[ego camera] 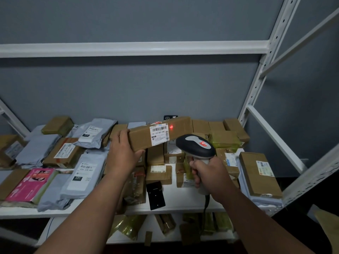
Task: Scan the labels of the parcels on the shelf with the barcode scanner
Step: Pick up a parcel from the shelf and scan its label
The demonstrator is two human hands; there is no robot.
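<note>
Far left of my left grip I see a pink printed packet (30, 184) and grey poly mailers (83, 176) lying flat on the white shelf (183, 200). My left hand (122, 153) is clamped around the left end of a long brown cardboard parcel (159, 132), lifting it tilted above the pile. Just right of that grip sits the parcel's white shipping label (159, 133), and a red scan dot (171, 127) glows just beside its right edge. Further right, my right hand (209, 176) is wrapped tight around the handle of the barcode scanner (195, 146), its head aimed at the parcel.
</note>
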